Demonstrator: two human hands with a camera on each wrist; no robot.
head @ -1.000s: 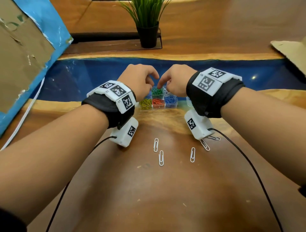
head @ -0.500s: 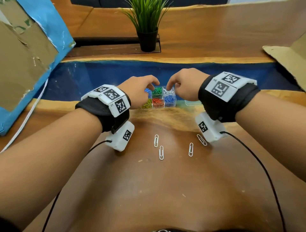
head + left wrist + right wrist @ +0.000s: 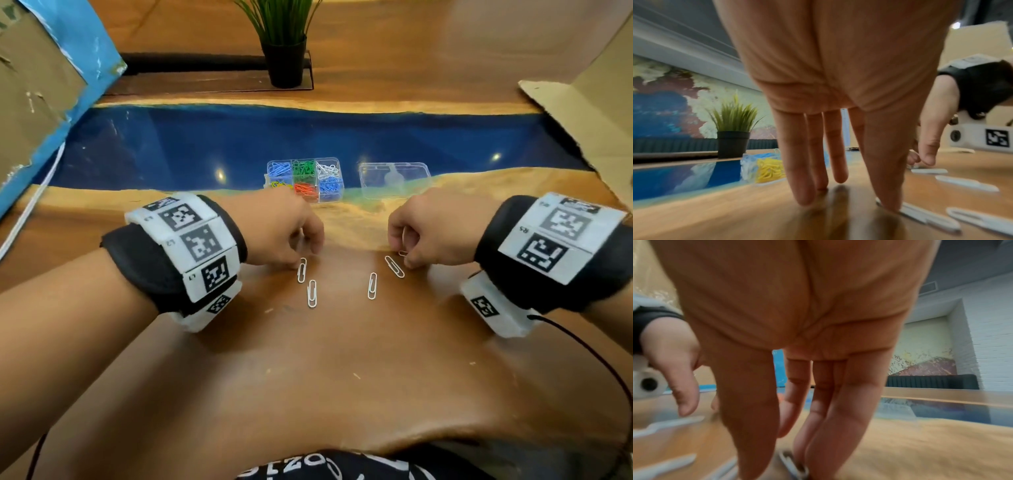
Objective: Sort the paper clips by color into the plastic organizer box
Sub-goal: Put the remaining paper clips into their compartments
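Note:
The clear organizer box [image 3: 305, 163] sits at the blue strip's edge, with blue, green, white, yellow and red clips in separate compartments. Several white paper clips lie on the wood in front of me. My left hand [image 3: 301, 257] points its fingers straight down at the table, and its thumb tip [image 3: 890, 206] presses the end of one flat white clip [image 3: 301, 270]. A second clip [image 3: 312, 293] lies just below it. My right hand [image 3: 406, 257] pinches a small white clip [image 3: 793, 467] between thumb and fingers. Two more clips [image 3: 394, 266] [image 3: 372, 285] lie beside it.
The box's clear lid [image 3: 394, 180] lies to the right of the box. A potted plant [image 3: 284, 44] stands at the back. Cardboard panels rise at the far left [image 3: 34, 85] and far right [image 3: 589, 113]. Black cables trail from both wrists across the table.
Both hands have drawn back from over the organizer box and come down onto the white clips on the near wood. The box and lid now show uncovered.

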